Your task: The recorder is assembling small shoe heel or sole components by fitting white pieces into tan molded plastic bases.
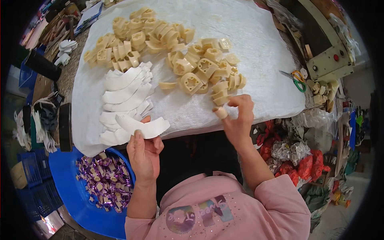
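A white curved strip (149, 127) with a jagged end is pinched between the thumb and fingers of my left hand (145, 152), just off the table's near edge. Beneath and beyond it lies a fanned pile of similar white strips (127, 94). My right hand (239, 120) is at the near end of a row of cream-coloured curved heel-like pieces (220, 94). Its thumb, wrapped in a beige band, and its bent index finger are apart, with nothing seen between them. Whether a fingertip touches the nearest piece I cannot tell.
More cream pieces (138, 38) are heaped across the white-covered table (256, 48). Scissors (297, 80) with green and orange handles lie at the right edge. A blue tub (66, 184) of purple shiny bits stands at lower left. Red bags (306, 168) sit at right, below a pale green machine (330, 60).
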Motion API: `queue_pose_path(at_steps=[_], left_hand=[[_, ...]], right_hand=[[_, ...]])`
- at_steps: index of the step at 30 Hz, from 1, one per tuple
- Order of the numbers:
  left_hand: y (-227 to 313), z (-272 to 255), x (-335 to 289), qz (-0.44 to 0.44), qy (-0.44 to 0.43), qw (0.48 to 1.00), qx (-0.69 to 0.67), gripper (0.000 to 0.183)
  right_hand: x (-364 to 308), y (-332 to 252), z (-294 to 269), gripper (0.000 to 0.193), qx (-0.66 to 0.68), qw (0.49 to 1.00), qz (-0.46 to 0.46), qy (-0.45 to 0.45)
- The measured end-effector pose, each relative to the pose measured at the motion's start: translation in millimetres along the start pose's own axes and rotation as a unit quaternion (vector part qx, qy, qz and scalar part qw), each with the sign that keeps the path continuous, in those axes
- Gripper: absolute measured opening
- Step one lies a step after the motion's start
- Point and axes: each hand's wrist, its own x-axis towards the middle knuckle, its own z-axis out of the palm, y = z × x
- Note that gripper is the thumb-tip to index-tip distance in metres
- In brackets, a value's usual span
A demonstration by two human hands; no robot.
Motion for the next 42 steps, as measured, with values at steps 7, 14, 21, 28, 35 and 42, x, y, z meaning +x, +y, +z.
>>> queue_pose_path(at_steps=[7,14,21,28,35,42], left_hand=[[-19.2,26.4,7.0,-0.041,-0.05,0.998,0.009,0.043],[-27.4,20.4,9.0,-0.036,-0.077,0.996,0.023,0.043],[-45.6,43.1,18.9,0.099,-0.175,0.967,0.156,0.048],[-70.3,52.0,30.3,0.29,-0.226,0.84,0.399,0.031],[-63.5,57.8,28.9,0.311,-0.221,0.756,0.533,0.032],[-69.5,53.4,26.7,0.245,-0.169,0.878,0.375,0.034]], right_hand=[[4.1,15.3,1.5,0.04,-0.223,0.966,0.124,-0.042],[15.8,-3.4,-25.1,0.035,-0.199,0.967,-0.032,-0.156],[19.5,-6.4,-16.3,0.038,-0.127,0.972,-0.072,-0.182],[22.3,6.7,-15.9,0.042,-0.064,0.981,-0.05,-0.176],[-7.2,18.5,-13.0,0.043,0.132,0.988,0.075,0.022],[-22.2,23.4,-14.7,0.04,0.051,0.998,0.031,-0.007]])
